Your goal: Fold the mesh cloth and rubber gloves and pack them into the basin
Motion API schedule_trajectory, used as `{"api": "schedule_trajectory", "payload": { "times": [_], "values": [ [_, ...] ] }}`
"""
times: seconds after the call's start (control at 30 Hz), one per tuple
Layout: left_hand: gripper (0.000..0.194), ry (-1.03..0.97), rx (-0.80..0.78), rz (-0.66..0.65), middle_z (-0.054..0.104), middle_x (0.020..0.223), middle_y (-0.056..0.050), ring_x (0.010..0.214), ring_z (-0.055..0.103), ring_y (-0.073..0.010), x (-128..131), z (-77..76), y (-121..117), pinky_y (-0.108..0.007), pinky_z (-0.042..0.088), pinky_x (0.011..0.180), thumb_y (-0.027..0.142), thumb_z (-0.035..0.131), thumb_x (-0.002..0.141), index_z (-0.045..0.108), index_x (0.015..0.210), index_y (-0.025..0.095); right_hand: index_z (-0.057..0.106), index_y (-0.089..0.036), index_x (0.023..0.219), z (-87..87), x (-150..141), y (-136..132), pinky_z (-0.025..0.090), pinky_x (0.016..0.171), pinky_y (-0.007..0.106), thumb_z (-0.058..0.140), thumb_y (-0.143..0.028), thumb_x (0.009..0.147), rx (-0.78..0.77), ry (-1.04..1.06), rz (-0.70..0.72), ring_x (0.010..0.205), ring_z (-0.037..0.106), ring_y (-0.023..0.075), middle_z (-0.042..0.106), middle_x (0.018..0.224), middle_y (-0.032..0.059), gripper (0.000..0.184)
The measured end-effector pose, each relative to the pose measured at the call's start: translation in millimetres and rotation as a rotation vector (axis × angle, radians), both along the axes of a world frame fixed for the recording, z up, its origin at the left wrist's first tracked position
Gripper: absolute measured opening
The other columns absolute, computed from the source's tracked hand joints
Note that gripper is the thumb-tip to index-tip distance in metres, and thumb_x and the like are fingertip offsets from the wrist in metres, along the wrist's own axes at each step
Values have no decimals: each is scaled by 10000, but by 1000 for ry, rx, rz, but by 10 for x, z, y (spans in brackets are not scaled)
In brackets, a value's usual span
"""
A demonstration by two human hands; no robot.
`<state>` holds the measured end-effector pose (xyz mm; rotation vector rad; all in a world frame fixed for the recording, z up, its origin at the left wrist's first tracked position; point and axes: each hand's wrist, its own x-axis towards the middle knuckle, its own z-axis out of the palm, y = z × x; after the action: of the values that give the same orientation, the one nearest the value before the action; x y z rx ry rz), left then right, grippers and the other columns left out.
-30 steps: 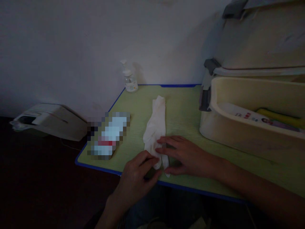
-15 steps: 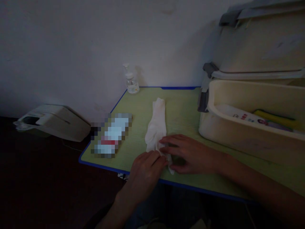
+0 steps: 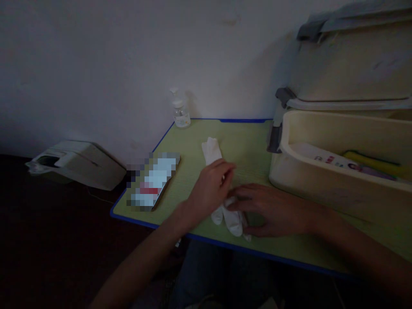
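A pair of white socks (image 3: 232, 219) lies lengthwise on the green table, toes toward the front edge and cuffs pointing to the wall. Across their middle is my left hand (image 3: 210, 189), its fingers curled together, with a speck of white between them; the hand hides the middle of the socks. Close to the toe end, my right hand (image 3: 264, 210) rests from the right side. Its fingers are apart, with the fingertips touching the sock and the thumb near the toe.
A phone (image 3: 154, 180), blurred out, lies left on the table (image 3: 251, 146). Behind it stands a pump bottle (image 3: 182, 116). On the right is a cream storage box (image 3: 322, 197) with its lid raised, holding a white package (image 3: 322, 155) and a yellow item (image 3: 370, 159). A white bin (image 3: 86, 163) is beyond the table's left side.
My left hand has moved up and away from the front edge, over the middle of the socks. The sock toes now show separately and lie flatter. My right hand has shifted slightly right.
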<state>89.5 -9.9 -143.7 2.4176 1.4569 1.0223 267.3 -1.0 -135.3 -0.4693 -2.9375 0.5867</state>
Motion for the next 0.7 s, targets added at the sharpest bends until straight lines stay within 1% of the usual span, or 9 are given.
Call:
{"api": "schedule_trajectory", "payload": {
  "times": [0.03, 0.13, 0.23, 0.3, 0.37, 0.5, 0.6, 0.63, 0.7],
  "values": [
    [234, 86, -16, 37, 645, 921, -70, 894, 603, -161, 7, -10, 166, -302, 490, 819, 63, 408, 849, 604, 969, 111, 631, -172, 1107, 3, 4, -4, 422, 937, 374, 692, -307, 739, 5, 7, -2, 1074, 541, 225, 590, 1162, 93, 396],
    [304, 390, -117, 21, 618, 1095, -147, 1137, 524, -209, 46, -116, 579, -361, 401, 992, 22, 360, 828, 590, 1023, 62, 628, -168, 1117, 10, 23, -16, 420, 945, 369, 697, -312, 738, 16, 12, -16, 1096, 536, 225, 575, 1206, 98, 411],
    [368, 534, -148, 85, 502, 1273, -263, 1288, 388, -267, 79, -253, 777, -399, 302, 1076, 118, 336, 887, 505, 1168, -50, 618, -175, 1142, 6, 37, -20, 419, 948, 365, 680, -320, 757, 18, 5, -22, 1115, 528, 226, 560, 1234, 97, 416],
    [482, 535, -198, 169, 367, 1390, -282, 1339, 305, -294, 88, -311, 805, -422, 260, 1098, 220, 305, 924, 382, 1287, -88, 611, -174, 1158, 0, 39, -16, 415, 955, 367, 676, -320, 762, 19, -7, -17, 1126, 522, 230, 549, 1252, 98, 427],
    [539, 512, -257, 222, 273, 1460, -236, 1369, 233, -305, 92, -330, 792, -465, 219, 1109, 288, 273, 937, 303, 1359, -45, 611, -168, 1161, -4, 36, -9, 409, 963, 370, 673, -319, 764, 17, -14, -10, 1137, 514, 234, 541, 1262, 101, 429],
    [544, 484, -326, 236, 216, 1497, -180, 1383, 175, -328, 110, -316, 753, -532, 186, 1097, 341, 265, 936, 290, 1395, 50, 619, -159, 1148, -3, 30, -2, 411, 962, 371, 677, -328, 763, -2, -8, -13, 1127, 517, 234, 545, 1252, 108, 425],
    [541, 456, -311, 229, 245, 1486, -191, 1375, 194, -344, 108, -315, 757, -548, 196, 1085, 359, 309, 925, 323, 1373, 56, 617, -162, 1152, -2, 31, -5, 414, 958, 375, 675, -327, 764, -16, -13, -22, 1122, 518, 236, 545, 1250, 107, 426],
    [527, 426, -290, 222, 282, 1470, -193, 1364, 228, -342, 93, -315, 769, -547, 215, 1078, 363, 332, 918, 356, 1349, 61, 616, -168, 1155, -3, 32, -6, 415, 957, 377, 676, -325, 763, -19, -16, -25, 1124, 517, 236, 542, 1255, 104, 427],
    [440, 309, -218, 232, 417, 1384, -192, 1294, 368, -310, 25, -305, 816, -501, 302, 1046, 322, 359, 909, 449, 1258, 69, 617, -173, 1153, -5, 34, -9, 418, 953, 373, 685, -320, 754, -18, -8, -32, 1126, 517, 237, 540, 1258, 102, 430]
  ]
}}
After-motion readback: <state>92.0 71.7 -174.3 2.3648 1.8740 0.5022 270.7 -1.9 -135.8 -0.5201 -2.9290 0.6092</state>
